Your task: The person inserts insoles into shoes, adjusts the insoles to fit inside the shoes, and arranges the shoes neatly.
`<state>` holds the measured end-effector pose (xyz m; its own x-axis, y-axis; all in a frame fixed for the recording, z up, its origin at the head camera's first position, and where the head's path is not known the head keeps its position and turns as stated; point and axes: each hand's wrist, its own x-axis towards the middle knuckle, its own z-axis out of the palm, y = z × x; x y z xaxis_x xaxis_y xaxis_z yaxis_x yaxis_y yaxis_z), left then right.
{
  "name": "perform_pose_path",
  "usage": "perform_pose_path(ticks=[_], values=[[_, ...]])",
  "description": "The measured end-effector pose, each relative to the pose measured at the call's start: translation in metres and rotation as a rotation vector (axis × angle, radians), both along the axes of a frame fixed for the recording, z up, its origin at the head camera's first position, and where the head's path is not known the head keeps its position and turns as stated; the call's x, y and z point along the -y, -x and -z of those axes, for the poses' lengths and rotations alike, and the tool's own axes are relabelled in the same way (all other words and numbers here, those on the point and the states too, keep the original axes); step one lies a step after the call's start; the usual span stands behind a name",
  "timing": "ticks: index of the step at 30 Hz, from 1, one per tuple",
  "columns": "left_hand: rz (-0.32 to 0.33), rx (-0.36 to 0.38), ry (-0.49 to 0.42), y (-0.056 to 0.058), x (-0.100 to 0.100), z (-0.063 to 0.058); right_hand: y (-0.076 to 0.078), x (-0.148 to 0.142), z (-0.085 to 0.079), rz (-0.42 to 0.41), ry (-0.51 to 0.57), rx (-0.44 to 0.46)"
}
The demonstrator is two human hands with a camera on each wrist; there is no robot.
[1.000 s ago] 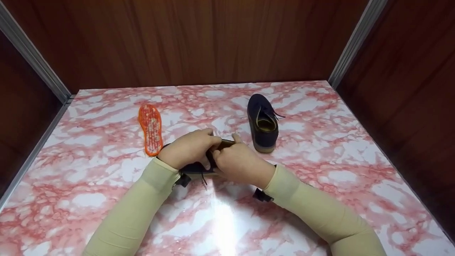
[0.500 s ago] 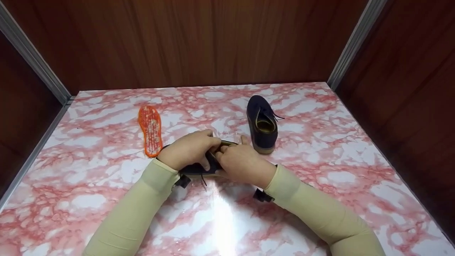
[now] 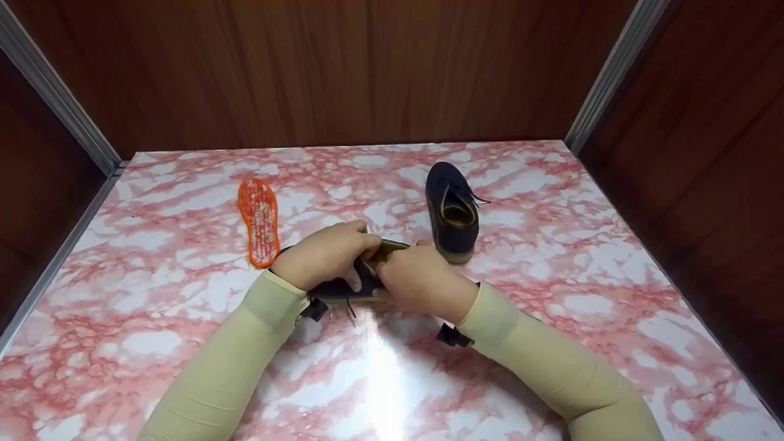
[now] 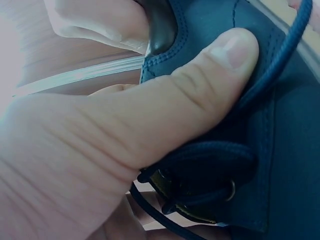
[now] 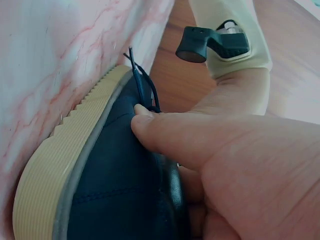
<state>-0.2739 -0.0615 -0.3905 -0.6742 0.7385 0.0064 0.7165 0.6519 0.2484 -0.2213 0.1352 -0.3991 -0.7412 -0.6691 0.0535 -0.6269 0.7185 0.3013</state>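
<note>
A navy lace-up shoe [image 3: 335,290] lies sideways between both hands, its toe to the left and its pale ridged sole [image 5: 47,192] against the table. My left hand [image 3: 324,256] grips its front part, the thumb pressed on the side beside the lace [image 4: 272,75]. At the shoe's opening, my right hand [image 3: 425,282] holds the near wall, its thumb [image 5: 160,127] on the outer side. The right fingers curl over the edge into the opening and are mostly hidden. Part of the olive lining [image 3: 391,246] shows behind them.
A matching navy shoe [image 3: 442,180] stands upright at the right rear, toe away. An orange-rimmed insole [image 3: 260,223] with a red-and-white pattern lies at the left, close to my left hand. Wood-look panels [image 3: 367,73] border the marbled table [image 3: 153,346] behind and at the sides.
My right fingers have shifted slightly right within the shoe's opening, and the raised right index finger has come down. The left hand keeps its grip; the other shoe and insole stay put.
</note>
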Motion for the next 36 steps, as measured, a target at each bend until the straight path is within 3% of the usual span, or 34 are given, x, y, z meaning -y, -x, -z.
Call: perform_pose_path(ticks=[4, 7, 12, 17, 22, 30, 36], values=[[-0.004, 0.003, -0.002, -0.001, 0.001, 0.0, 0.003, -0.005, -0.004, -0.093, 0.046, -0.017], [-0.005, 0.016, -0.002, -0.001, 0.0, 0.0, 0.005, -0.011, -0.012, -0.137, 0.174, -0.012], [0.0, 0.015, 0.017, 0.0, -0.001, -0.003, 0.011, -0.02, -0.025, -0.049, 0.342, 0.045], [0.004, -0.012, 0.033, -0.001, 0.0, -0.003, 0.018, -0.024, -0.026, 0.1, 0.261, 0.182], [0.003, -0.001, 0.032, -0.001, -0.001, -0.004, 0.023, -0.022, -0.02, 0.137, 0.205, 0.319], [0.002, 0.1, -0.027, -0.006, 0.001, -0.008, 0.023, -0.021, -0.015, 0.097, 0.204, 0.276], [-0.061, 0.021, 0.01, -0.014, -0.004, -0.008, 0.024, -0.02, -0.015, 0.082, 0.191, 0.242]])
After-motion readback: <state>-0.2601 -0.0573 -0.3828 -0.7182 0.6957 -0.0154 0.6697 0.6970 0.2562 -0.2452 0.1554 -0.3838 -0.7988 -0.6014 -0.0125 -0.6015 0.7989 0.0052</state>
